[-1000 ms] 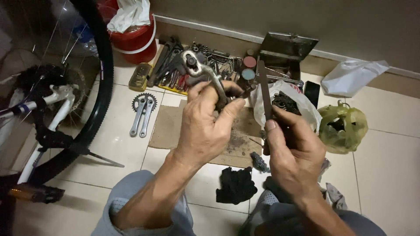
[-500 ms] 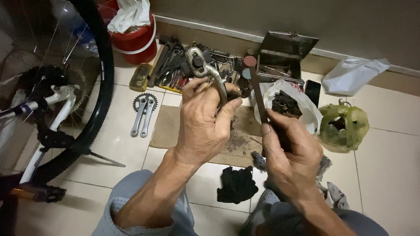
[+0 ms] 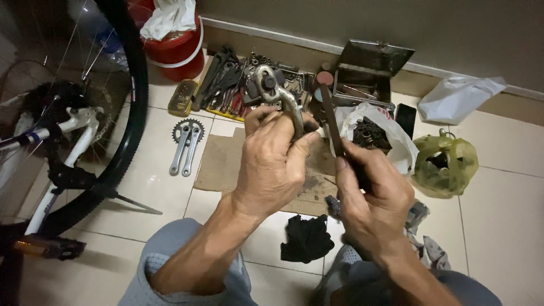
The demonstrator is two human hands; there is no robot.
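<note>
Tiled floor [image 3: 498,226] with a flattened cardboard sheet [image 3: 218,164] at centre. Left: a bicycle wheel [image 3: 127,113] with black tyre, beside a white frame [image 3: 62,133] and a pedal [image 3: 48,247]. A silver crankset with chainring [image 3: 185,140] lies between wheel and cardboard. Along the wall: a red bucket [image 3: 173,54] holding white cloth, a spread of hand tools [image 3: 226,85], an open metal box [image 3: 365,71], a white plastic bag [image 3: 459,96]. Right: a yellow-green bag [image 3: 445,164]. Near foreground: a black rag [image 3: 306,238].
</note>
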